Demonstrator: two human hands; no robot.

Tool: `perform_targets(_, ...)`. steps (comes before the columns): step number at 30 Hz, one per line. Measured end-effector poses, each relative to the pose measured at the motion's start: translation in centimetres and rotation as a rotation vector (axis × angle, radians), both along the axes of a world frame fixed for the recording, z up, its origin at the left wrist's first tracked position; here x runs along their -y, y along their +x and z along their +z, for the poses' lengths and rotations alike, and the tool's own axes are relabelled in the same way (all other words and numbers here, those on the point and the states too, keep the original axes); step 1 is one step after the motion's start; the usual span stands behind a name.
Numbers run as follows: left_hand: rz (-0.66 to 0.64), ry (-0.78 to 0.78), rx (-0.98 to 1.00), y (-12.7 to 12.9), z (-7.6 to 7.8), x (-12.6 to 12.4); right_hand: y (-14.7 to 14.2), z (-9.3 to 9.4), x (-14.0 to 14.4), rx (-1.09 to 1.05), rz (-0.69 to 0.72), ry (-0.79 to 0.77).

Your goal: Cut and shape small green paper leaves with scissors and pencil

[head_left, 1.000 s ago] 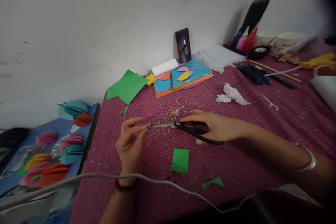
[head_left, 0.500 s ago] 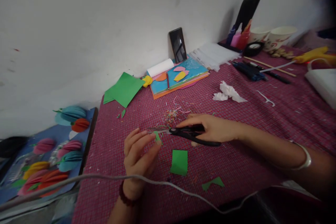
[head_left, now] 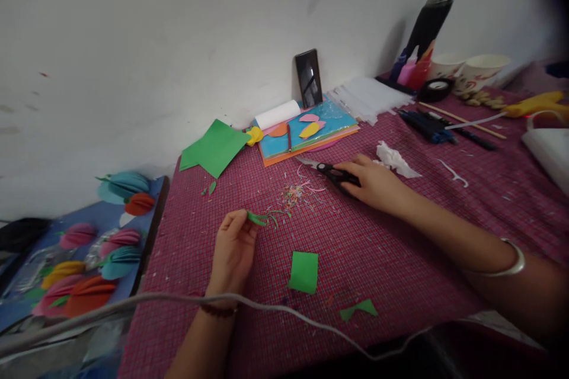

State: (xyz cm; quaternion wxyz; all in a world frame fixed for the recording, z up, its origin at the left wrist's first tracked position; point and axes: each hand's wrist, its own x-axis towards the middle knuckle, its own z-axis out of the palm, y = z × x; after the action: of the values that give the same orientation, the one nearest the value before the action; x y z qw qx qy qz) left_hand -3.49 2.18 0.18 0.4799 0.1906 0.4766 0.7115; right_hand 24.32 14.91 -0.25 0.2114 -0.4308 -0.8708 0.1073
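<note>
My left hand (head_left: pixel 235 247) is closed in a pinch on a thin green paper strip (head_left: pixel 256 219), whose curled, fringed ends stick out to the right above the cloth. At the far side of the paper scraps, my right hand (head_left: pixel 371 182) grips the black handles of a pair of scissors (head_left: pixel 326 169). Their blades point left and look nearly closed, low over the tablecloth. Between the hands is a pile of fine paper clippings (head_left: pixel 294 194). Nearer me lie a green paper square (head_left: pixel 304 272) and a notched green offcut (head_left: pixel 359 309).
Green sheets (head_left: pixel 217 147), a stack of coloured paper (head_left: pixel 311 136) and a leaning phone (head_left: pixel 308 78) line the wall. Crumpled tissue (head_left: pixel 395 160), pens (head_left: pixel 429 125) and a yellow glue gun (head_left: pixel 536 105) are at right. A white cable (head_left: pixel 284 309) crosses in front of my left wrist.
My right hand has carried the scissors away from the green paper, back and to the right. My left hand has turned and closed on the strip, which now shows curled ends.
</note>
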Motion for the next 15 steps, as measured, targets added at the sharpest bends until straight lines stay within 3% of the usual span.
perform_targets(2, -0.047, -0.04, 0.108, 0.1, -0.3, -0.1, 0.4, -0.3, -0.6, 0.05, -0.011, 0.069)
perform_targets(5, -0.11, -0.027, 0.112, 0.6, -0.3, 0.2, -0.1, 0.1, -0.1, -0.025, 0.024, 0.1)
perform_targets(10, -0.161, -0.049, 0.077, 1.6, -0.1, 0.7, -3.9, 2.1, 3.7, -0.295, 0.25, -0.209)
perform_targets(15, -0.183, -0.037, 0.029, 2.2, 0.0, 0.9, -8.3, 3.2, 6.0, -0.331, 0.449, -0.268)
